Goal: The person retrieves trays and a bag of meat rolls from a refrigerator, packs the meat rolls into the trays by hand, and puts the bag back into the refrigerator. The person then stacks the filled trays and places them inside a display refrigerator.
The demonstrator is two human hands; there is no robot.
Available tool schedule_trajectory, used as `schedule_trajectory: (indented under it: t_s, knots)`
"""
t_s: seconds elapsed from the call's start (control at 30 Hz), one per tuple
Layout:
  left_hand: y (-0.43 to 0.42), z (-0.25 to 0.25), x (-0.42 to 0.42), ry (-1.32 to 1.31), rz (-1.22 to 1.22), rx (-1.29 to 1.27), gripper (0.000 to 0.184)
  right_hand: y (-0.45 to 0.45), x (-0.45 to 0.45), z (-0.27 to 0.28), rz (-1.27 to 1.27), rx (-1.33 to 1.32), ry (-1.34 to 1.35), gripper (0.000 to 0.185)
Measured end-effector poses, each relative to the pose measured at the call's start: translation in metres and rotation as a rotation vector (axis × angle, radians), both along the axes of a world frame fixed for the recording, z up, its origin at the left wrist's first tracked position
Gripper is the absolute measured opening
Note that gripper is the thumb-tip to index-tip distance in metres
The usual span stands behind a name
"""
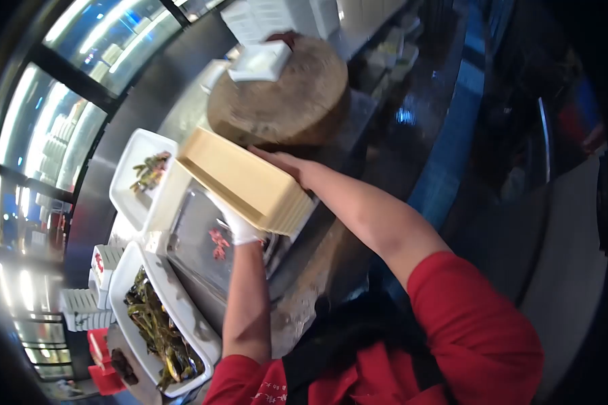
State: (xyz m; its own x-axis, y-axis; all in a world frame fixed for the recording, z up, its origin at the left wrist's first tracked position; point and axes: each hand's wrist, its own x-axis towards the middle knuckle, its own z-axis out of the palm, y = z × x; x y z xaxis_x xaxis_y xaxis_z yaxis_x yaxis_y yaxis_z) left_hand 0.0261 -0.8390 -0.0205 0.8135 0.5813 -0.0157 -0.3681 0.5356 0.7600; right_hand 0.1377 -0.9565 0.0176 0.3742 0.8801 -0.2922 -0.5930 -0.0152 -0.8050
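Observation:
A stack of long yellow trays [240, 177] is between my two hands, tilted above the counter. My left hand [238, 221], in a white glove, is closed on the near left side of the stack, its fingers partly hidden under it. Along the far right side, my right hand [282, 162] is bare and grips the stack near its end. Below lies a clear shallow container [196, 253] with small red pieces [218, 243] in it, beside my left wrist.
A round wooden block [284, 101] stands beyond the stack, bearing a small white dish [260, 61]. White trays with greens lie at the left [125, 189] and lower left [123, 270]. White containers [88, 309] are stacked at the far left, near red containers [103, 364].

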Motion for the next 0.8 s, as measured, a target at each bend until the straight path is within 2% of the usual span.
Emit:
schedule_trajectory:
  t_s: [0.07,0.13,0.2,0.23,0.27,0.33,0.4,0.43,0.47,0.5,0.57,0.6,0.63,0.67,0.73,0.8]
  knots:
    - [0.021,-0.009,0.001,0.111,0.120,0.172,0.062,0.016,0.011,-0.023,-0.159,-0.195,-0.092,0.056]
    - [0.021,-0.001,-0.026,0.209,0.042,0.059,0.059,-0.009,0.018,-0.050,-0.341,-0.109,-0.404,0.045]
    - [-0.004,0.007,-0.055,0.415,0.238,0.242,0.052,-0.087,0.007,-0.054,-0.459,-0.090,-0.482,0.036]
    - [-0.002,-0.006,-0.080,0.471,0.171,0.516,0.048,-0.117,-0.001,-0.084,-0.474,-0.083,-0.417,0.034]
    - [-0.024,-0.004,-0.101,0.541,0.196,0.601,0.041,-0.142,-0.009,-0.115,-0.498,-0.070,-0.365,0.032]
    - [-0.059,-0.013,-0.129,0.715,0.249,0.759,0.027,-0.172,-0.048,-0.167,-0.278,-0.505,-0.267,0.027]
    - [-0.047,-0.028,-0.158,0.566,0.056,1.700,0.041,-0.170,-0.098,-0.227,-0.144,-0.572,-0.229,0.025]
    - [-0.045,-0.022,-0.157,0.588,-0.058,1.755,0.061,-0.163,-0.119,-0.232,-0.086,-0.562,-0.193,0.025]
    - [-0.044,-0.022,-0.160,0.675,-0.019,1.847,0.069,-0.154,-0.140,-0.234,-0.032,-0.550,-0.157,0.024]
    - [-0.037,-0.025,-0.166,0.686,-0.033,1.860,0.066,-0.143,-0.159,-0.237,-0.033,-0.541,-0.151,0.024]
    - [-0.025,-0.029,-0.175,0.686,-0.060,1.880,0.063,-0.118,-0.195,-0.244,0.053,-0.537,-0.387,0.026]
    - [-0.022,-0.030,-0.176,0.592,-0.030,1.893,0.060,-0.106,-0.210,-0.248,0.049,-0.538,-0.382,0.026]
    - [-0.020,-0.031,-0.177,0.499,0.003,1.900,0.058,-0.094,-0.225,-0.252,0.099,-0.509,-0.508,0.025]
    - [-0.018,-0.030,-0.181,0.548,0.018,1.868,0.045,-0.081,-0.242,-0.256,0.149,-0.479,-0.636,0.025]
    - [-0.003,-0.042,-0.195,0.461,0.087,1.824,0.040,-0.051,-0.278,-0.264,0.133,-0.429,-0.621,0.025]
    - [0.018,-0.051,-0.216,0.462,0.109,1.815,0.037,-0.012,-0.312,-0.268,0.323,-0.407,-0.706,0.028]
